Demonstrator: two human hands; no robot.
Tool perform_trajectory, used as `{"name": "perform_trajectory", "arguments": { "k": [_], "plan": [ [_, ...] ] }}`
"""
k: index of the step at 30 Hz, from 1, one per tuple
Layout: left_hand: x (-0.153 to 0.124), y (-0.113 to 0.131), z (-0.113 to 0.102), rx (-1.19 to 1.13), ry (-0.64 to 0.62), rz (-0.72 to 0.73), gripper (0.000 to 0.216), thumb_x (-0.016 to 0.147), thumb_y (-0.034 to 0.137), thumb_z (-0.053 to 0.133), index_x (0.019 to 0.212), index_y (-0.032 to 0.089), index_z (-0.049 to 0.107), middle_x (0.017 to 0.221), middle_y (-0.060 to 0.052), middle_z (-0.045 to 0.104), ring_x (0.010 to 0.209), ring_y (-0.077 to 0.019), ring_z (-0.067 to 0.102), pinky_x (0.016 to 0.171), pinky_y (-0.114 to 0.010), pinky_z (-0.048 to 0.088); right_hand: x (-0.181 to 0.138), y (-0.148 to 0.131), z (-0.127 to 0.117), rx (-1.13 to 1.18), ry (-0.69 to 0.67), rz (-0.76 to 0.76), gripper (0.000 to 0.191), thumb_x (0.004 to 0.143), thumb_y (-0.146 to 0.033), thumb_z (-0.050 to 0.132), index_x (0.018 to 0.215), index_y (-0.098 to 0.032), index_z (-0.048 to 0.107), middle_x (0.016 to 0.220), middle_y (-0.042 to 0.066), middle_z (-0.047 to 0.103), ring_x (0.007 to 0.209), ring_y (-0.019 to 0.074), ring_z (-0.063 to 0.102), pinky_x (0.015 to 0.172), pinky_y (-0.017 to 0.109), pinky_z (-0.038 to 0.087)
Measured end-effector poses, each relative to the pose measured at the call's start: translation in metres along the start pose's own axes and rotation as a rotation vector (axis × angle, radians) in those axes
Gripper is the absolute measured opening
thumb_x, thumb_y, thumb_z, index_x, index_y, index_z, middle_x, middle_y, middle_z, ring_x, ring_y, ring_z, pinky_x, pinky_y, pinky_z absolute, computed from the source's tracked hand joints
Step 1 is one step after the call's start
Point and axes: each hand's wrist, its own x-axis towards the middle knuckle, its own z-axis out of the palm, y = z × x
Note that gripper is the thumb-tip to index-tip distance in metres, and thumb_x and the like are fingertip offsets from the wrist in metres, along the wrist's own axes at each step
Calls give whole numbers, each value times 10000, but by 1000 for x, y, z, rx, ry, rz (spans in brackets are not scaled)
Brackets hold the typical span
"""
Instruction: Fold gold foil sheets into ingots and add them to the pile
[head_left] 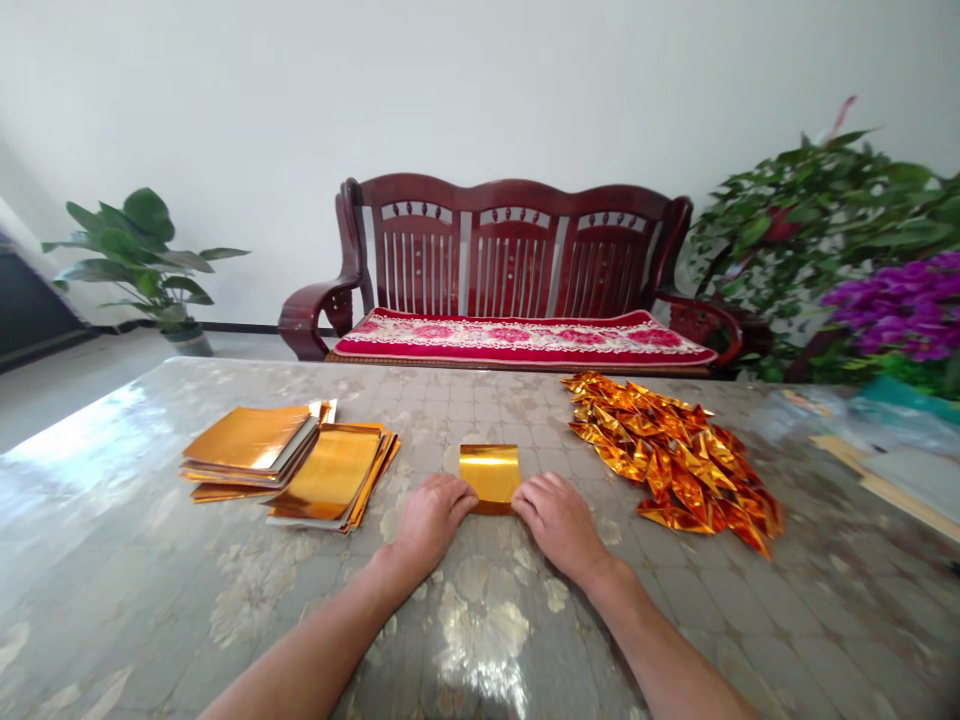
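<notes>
As the left hand (433, 508) pinches the near left corner of a four-sided, shiny gold foil-paper sheet (490, 472), the right hand (556, 515) grips the near right corner! The hands are apart, each clamped on its own corner, the sheet spanning the gap between them on the glossy grey, flower-patterned bench (795, 630). And look how it lies: side edges running straight away from the person, far edge square across, facing the dark red wooden settee (510, 192). Along the near edge a darker orange band stretches left to right, hand to hand. Its long axis? Near-square from this angle, so I cannot tell. Over on the left, two touching stacks of flat gold-and-orange foil-paper sheets (328, 472) sit slantwise. Out on the right, well apart from the right hand, sprawls a heap of folded, pointed orange-gold foil pieces (679, 462).
</notes>
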Motion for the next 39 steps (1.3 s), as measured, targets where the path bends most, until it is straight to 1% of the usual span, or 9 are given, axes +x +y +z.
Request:
{"name": "perform_trajectory", "arguments": {
  "k": [6,10,14,29,39],
  "plan": [
    [2,3,-3,31,10,-65,189,966,296,539,898,229,703,918,-12,731,899,-178,637,786,-261,409,2,-1,0,22,-22,46,241,997,-295,504,818,-225,649,839,13,671,845,182,542,739,293,356],
    [2,5,-4,48,5,-99,180,957,297,544,881,233,693,907,-9,731,887,-177,636,766,-262,397,4,-2,-1,54,-27,89,209,981,-293,525,837,-233,663,849,9,688,852,182,553,747,288,359],
    [2,5,-2,65,9,-121,150,949,304,550,909,239,679,919,-7,728,898,-181,637,753,-264,392,6,-4,-1,64,-24,126,162,956,-279,562,835,-233,661,849,-2,702,846,180,562,740,286,353],
    [1,10,-5,107,-38,-120,99,946,291,552,965,236,632,965,-16,703,944,-186,635,776,-263,411,7,-8,-1,-33,-23,134,107,931,-262,600,848,-240,665,822,5,693,839,192,575,719,298,332],
    [2,12,-6,146,-51,-143,90,952,294,543,969,243,615,956,-9,699,922,-183,653,734,-255,399,8,-9,1,-29,-24,131,81,927,-250,602,864,-241,651,857,-3,706,850,193,574,735,301,331]
  ]
}}
